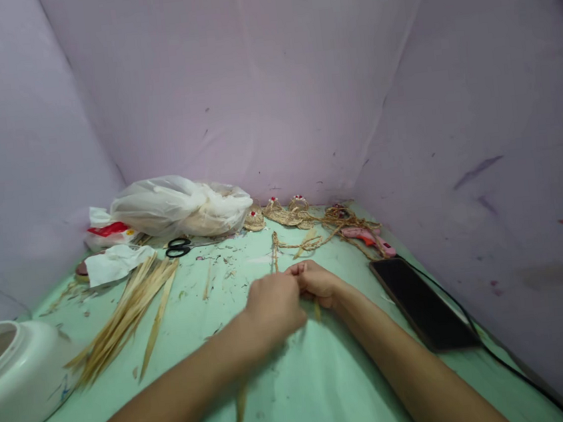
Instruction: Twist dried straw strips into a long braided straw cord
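My left hand is closed and slightly blurred, its back turned up. Against it my right hand pinches with thumb and fingers. Between them both grip a braided cord of dried leaf strips, which runs up from the hands, bends near its top and continues rightward to a tangled pile of cord. One pale strip end pokes out below my right hand. Another dry strip shows beneath my left forearm. The exact place where the fingers grip is hidden.
At left lie a bundle of dry strips, black-handled scissors and a white pot. A plastic bag and woven pieces with red beads sit behind. Rightward are a pink glue gun and a cabled phone.
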Action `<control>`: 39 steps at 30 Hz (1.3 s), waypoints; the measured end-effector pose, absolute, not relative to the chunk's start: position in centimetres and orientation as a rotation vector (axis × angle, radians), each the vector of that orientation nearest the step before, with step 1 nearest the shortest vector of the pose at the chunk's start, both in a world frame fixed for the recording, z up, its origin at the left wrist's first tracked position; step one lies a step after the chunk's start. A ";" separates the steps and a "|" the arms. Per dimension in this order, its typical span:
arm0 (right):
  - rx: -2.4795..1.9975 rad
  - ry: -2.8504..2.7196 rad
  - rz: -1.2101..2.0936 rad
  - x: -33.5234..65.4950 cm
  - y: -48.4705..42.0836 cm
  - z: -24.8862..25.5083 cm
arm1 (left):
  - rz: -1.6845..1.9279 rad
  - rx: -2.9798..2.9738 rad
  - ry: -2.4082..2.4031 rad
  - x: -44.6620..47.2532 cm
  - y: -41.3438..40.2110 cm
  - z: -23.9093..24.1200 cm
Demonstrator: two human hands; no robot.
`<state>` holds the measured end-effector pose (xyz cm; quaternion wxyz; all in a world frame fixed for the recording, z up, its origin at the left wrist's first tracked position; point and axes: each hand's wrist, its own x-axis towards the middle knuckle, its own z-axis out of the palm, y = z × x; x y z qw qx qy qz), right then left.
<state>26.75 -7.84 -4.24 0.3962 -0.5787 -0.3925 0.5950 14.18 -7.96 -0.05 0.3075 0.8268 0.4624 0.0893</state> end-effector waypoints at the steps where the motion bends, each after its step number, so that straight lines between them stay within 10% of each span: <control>1: -1.461 -1.018 1.529 26.9 -7.8 -4.3 | 0.327 2.191 1.328 13.7 -7.1 0.5; 9: -1.449 -1.065 1.543 27.0 -8.0 -3.8 | 0.158 1.343 1.115 12.1 -2.8 -0.5; 39: -1.487 -1.042 1.521 26.7 -8.4 -3.2 | 0.142 1.327 1.014 12.8 -3.7 -1.4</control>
